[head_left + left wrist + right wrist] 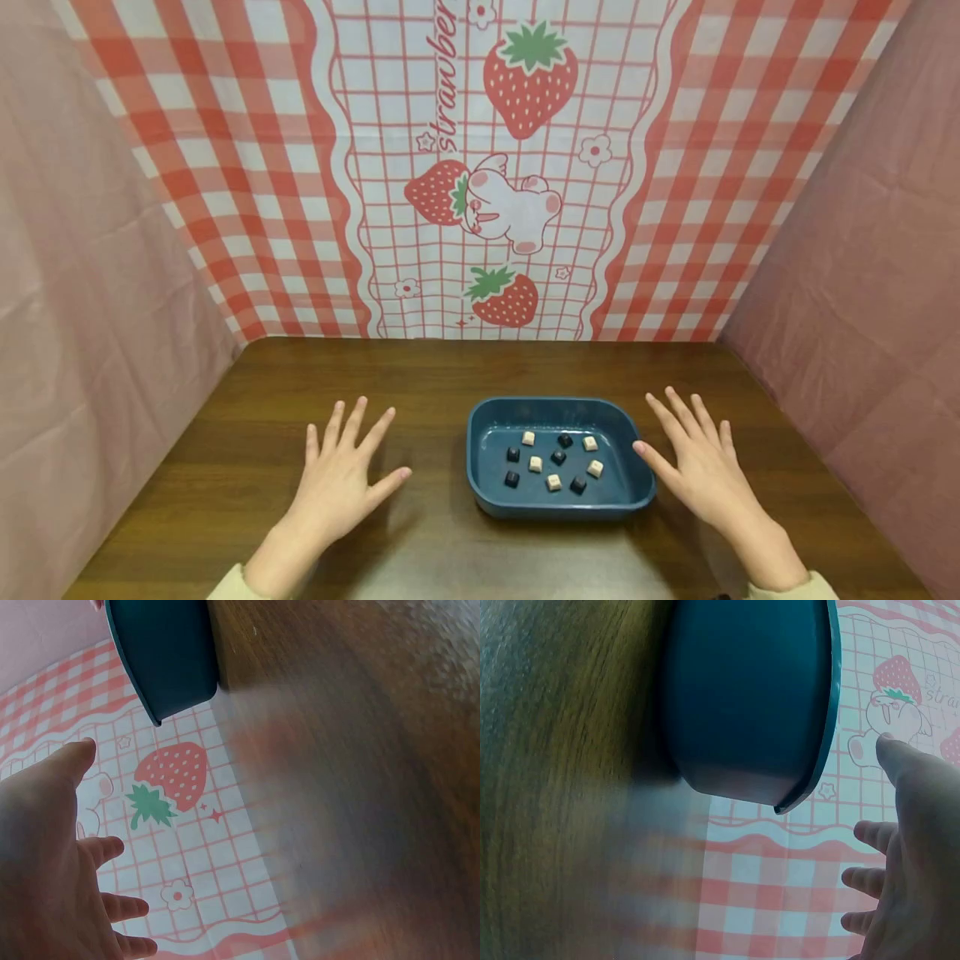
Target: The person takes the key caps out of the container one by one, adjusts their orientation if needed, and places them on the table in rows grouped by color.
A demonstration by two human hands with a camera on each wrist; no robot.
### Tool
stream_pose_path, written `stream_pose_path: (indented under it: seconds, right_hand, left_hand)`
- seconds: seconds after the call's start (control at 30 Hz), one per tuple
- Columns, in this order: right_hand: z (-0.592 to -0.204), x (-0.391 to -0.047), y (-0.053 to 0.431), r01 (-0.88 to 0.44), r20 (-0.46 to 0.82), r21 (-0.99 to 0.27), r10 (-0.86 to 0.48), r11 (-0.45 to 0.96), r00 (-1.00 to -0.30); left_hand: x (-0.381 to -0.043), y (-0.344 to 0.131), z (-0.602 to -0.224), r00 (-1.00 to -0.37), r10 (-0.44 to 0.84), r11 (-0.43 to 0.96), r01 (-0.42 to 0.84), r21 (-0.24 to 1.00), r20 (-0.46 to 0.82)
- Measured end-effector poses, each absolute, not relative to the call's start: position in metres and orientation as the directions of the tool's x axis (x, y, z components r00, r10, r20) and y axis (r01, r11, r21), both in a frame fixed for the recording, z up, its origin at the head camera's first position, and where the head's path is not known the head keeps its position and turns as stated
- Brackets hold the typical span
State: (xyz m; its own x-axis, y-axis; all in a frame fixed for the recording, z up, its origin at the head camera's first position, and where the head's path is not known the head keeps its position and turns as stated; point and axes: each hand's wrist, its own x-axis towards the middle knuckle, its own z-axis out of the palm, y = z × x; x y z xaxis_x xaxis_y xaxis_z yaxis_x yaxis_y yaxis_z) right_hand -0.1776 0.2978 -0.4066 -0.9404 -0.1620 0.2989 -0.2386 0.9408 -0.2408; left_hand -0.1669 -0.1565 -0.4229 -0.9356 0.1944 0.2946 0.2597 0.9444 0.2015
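A dark blue rectangular tray (pixel 562 510) stands on the wooden table. Scattered over its floor are several cream keycaps (pixel 536 464) and several black keycaps (pixel 513 454). To the left of the tray my left hand (pixel 337 485) is held with fingers spread and nothing in it; a wide gap separates it from the tray. My right hand (pixel 701 473) is beside the tray's right end, also spread and holding nothing, its thumb tip close to the rim. Both wrist views show the outer wall of the tray (pixel 169 652) and the straight fingers of each hand.
The brown wooden table (pixel 420 375) carries the tray right of its middle. Behind it hangs a red-and-white checked cloth (pixel 682 275) printed with strawberries. Plain pink cloths close off the left side (pixel 97 292) and the right side (pixel 862 292).
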Motion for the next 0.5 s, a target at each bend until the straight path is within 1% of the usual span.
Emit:
stream_pose_path:
  seconds: [0.17, 0.3, 0.43, 0.5]
  right_hand:
    - [-0.409, -0.178, 0.297, -0.245, 0.305, -0.245, -0.165, 0.938, -0.938]
    - [-0.409, -0.180, 0.297, -0.256, 0.303, -0.260, -0.173, 0.931, -0.937]
    - [-0.406, -0.186, 0.298, -0.284, 0.296, -0.286, -0.198, 0.915, -0.934]
    - [-0.405, -0.190, 0.299, -0.319, 0.310, -0.298, -0.225, 0.900, -0.924]
  left_hand:
    - [-0.167, -0.156, -0.422, -0.936, 0.200, 0.942, 0.265, 0.207, 0.290]
    - [-0.169, -0.152, -0.418, -0.925, 0.224, 0.937, 0.291, 0.193, 0.308]
    - [-0.175, -0.139, -0.409, -0.893, 0.278, 0.913, 0.361, 0.192, 0.355]
    - [-0.179, -0.129, -0.403, -0.872, 0.314, 0.894, 0.405, 0.193, 0.376]
